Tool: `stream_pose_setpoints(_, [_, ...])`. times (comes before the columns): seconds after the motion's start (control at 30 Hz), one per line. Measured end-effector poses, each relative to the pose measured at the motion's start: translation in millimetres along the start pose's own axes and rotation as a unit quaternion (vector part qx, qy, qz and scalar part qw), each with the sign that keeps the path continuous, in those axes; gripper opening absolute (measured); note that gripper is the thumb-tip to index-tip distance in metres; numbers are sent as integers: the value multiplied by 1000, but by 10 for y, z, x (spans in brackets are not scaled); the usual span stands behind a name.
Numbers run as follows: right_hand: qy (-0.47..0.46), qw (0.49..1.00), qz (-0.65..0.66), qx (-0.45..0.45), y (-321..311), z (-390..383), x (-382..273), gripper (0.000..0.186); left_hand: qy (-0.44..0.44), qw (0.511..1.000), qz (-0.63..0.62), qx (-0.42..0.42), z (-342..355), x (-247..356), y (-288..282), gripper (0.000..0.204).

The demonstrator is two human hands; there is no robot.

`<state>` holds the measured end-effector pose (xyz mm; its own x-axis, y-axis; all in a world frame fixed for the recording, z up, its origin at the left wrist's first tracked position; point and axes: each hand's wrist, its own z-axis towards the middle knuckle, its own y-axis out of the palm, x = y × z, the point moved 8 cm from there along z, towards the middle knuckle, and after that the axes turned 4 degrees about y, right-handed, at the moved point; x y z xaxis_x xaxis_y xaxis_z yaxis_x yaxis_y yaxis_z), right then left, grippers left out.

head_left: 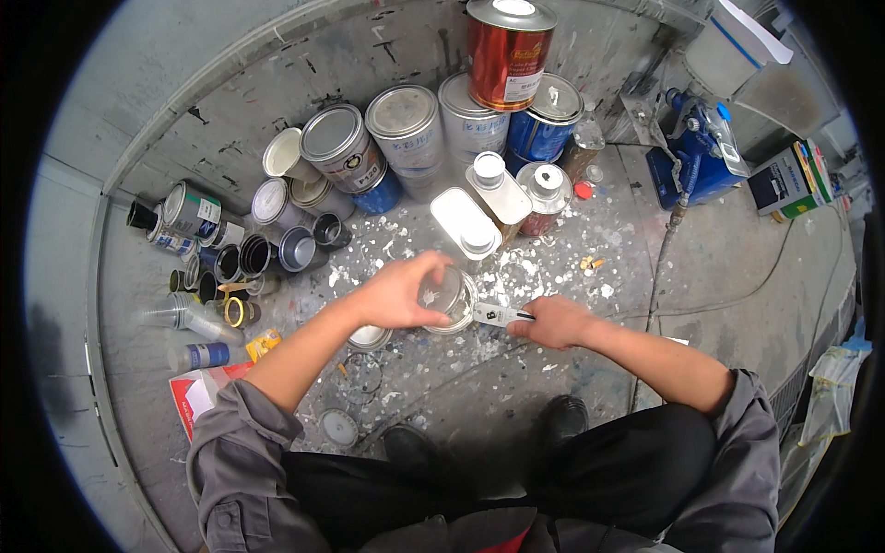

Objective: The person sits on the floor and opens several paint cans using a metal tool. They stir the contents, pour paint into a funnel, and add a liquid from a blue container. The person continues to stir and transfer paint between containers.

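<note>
My left hand (401,293) is closed round a clear cup (441,289), tilted, with a little pale residue inside. The cup is over or against a small round container (467,318) with a whitish rim; overlap hides which. From the other side, my right hand (555,323) grips the dark end of a flat, pale strip-like tool (498,315). Its far end meets the container's rim, and its exact kind is not clear. Just beyond stand a white-topped rectangular can (466,224) and another can (502,195) with a white cap. A white-topped tin (369,337) sits below my left wrist.
Large paint cans (403,120), one red can (510,55) stacked on top, line the back wall. Dark cups (256,254) and small tins cluster left. A blue device (691,166) with a hose stands right, beside a box (790,182). Paint flecks cover the floor.
</note>
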<state>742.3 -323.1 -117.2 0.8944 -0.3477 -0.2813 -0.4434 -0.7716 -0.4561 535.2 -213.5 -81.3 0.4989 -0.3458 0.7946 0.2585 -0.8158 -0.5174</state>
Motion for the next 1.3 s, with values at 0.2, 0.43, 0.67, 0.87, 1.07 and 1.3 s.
stream_pose_setpoints(0.2, [-2,1000,15,-26,5,11,43,54,-11,955,-294,-29,-40,-415,-141,64])
stream_pose_setpoints(0.43, [-8,998,46,-31,22,19,44,53,13,946,-321,-49,19,-383,-197,60])
stream_pose_setpoints(0.67, [-3,991,51,-123,230,-56,296,57,67,973,190,113,-105,108,338,75])
stream_pose_setpoints(0.87, [-9,988,51,-143,316,-352,276,54,45,926,355,119,-67,207,425,74])
stream_pose_setpoints(1.07, [-64,988,-63,-123,82,-480,-162,52,-50,933,310,175,2,-204,-99,78])
stream_pose_setpoints(1.3, [-114,986,62,-109,159,-56,-635,45,-65,940,243,231,-389,-227,-375,84])
